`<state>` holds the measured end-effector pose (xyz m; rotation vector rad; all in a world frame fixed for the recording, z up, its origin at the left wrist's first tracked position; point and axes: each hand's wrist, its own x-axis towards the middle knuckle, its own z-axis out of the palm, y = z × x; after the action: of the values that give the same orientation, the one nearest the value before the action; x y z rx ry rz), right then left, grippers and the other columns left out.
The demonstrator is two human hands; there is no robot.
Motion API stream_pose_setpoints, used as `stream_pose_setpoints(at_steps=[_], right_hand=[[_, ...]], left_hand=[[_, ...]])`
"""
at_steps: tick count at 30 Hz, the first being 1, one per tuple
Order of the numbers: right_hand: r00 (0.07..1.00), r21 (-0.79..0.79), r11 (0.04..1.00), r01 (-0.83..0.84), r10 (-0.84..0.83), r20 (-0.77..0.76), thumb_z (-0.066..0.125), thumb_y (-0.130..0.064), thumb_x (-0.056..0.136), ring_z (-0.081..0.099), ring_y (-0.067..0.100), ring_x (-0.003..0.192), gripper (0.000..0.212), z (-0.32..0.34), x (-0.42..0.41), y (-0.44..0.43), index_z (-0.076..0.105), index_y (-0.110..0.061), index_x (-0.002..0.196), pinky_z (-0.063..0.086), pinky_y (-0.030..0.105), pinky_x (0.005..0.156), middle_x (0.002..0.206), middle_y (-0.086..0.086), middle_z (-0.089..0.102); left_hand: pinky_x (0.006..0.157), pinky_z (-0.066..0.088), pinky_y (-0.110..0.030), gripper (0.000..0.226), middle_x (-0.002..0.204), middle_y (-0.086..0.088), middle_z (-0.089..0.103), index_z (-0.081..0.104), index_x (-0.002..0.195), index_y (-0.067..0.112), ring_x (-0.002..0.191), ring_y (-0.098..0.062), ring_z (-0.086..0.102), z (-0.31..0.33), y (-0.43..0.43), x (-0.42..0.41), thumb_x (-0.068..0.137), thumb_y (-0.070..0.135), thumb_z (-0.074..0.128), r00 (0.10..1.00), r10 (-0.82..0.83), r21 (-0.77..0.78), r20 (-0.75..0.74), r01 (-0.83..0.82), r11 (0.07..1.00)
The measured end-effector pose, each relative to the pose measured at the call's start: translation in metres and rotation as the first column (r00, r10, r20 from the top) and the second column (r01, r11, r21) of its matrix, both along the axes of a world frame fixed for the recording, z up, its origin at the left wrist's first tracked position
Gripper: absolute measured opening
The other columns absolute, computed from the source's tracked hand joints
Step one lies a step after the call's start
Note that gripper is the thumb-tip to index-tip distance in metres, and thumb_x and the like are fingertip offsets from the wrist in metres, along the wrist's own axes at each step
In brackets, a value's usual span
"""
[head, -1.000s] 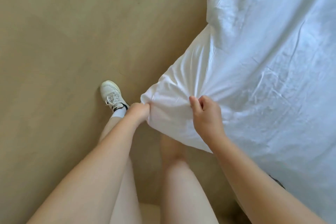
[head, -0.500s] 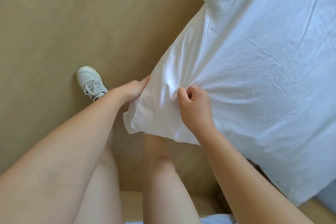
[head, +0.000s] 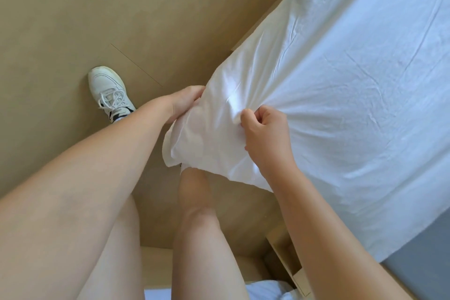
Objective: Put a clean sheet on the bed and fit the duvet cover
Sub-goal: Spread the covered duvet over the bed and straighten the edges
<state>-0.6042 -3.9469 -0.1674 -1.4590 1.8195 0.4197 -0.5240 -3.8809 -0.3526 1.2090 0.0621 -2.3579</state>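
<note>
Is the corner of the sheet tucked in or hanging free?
Hanging free: left hand and right hand hold the sheet corner bunched above the floor.

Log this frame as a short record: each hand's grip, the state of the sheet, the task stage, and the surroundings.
left hand: grips the edge of the sheet's corner from the side
right hand: pinches a fold of cloth near the same corner
sheet: white, creased, spread out on the right, with the corner bunched and lifted between the hands
stage: corner not yet tucked; no duvet cover in view
surroundings: white shoe on a tan floor
</note>
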Motion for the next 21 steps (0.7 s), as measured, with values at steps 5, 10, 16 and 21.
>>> stream_pose_setpoints(at_steps=[5, 10, 16, 21], right_hand=[[1.0, -0.001, 1.0, 0.001, -0.001, -0.003, 0.049, -0.013, 0.087, 0.035, 0.017, 0.054, 0.032, -0.003, 0.0, 0.0, 0.031, -0.015, 0.06, 0.029, 0.025, 0.047, 0.053, -0.002, 0.031], [1.0, -0.003, 1.0, 0.007, -0.007, 0.006, 0.049, -0.014, 0.089, 0.037, 0.017, 0.054, 0.027, -0.001, 0.002, 0.003, 0.038, -0.012, 0.065, 0.033, 0.028, 0.05, 0.055, 0.0, 0.034], [1.0, -0.027, 1.0, 0.001, -0.002, -0.023, 0.046, -0.014, 0.089, 0.034, 0.018, 0.055, 0.031, -0.006, 0.003, 0.004, 0.033, -0.013, 0.062, 0.027, 0.028, 0.048, 0.059, 0.007, 0.035], [0.998, 0.044, 0.999, 0.011, -0.009, -0.061, 0.045, -0.013, 0.089, 0.031, 0.022, 0.055, 0.028, -0.017, 0.001, 0.006, 0.042, -0.008, 0.062, 0.026, 0.032, 0.053, 0.059, 0.012, 0.035]], left_hand=[[0.087, 0.048, -0.031, 0.032, 0.102, 0.005, 0.072, 0.069, 0.098, 0.027, 0.099, -0.014, 0.066, 0.013, 0.0, 0.016, 0.091, 0.05, 0.047, 0.99, -0.103, -0.132, 0.1, 0.116, 0.984], [0.05, 0.036, -0.019, 0.036, 0.054, 0.009, 0.052, 0.049, 0.056, 0.019, 0.056, -0.01, 0.044, 0.032, -0.001, 0.058, 0.088, 0.033, 0.044, 0.919, 0.067, -0.195, 0.388, 0.011, 0.981], [0.064, 0.037, -0.033, 0.051, 0.067, 0.0, 0.049, 0.043, 0.065, 0.014, 0.065, -0.016, 0.046, 0.06, 0.015, 0.087, 0.068, 0.065, 0.042, 0.878, 0.051, -0.312, 0.476, 0.115, 0.943], [0.074, 0.045, -0.043, 0.086, 0.087, -0.016, 0.062, 0.051, 0.087, 0.002, 0.081, -0.031, 0.059, 0.05, 0.068, 0.063, 0.055, 0.081, 0.043, 0.813, -0.003, -0.149, 0.582, 0.111, 0.983]])
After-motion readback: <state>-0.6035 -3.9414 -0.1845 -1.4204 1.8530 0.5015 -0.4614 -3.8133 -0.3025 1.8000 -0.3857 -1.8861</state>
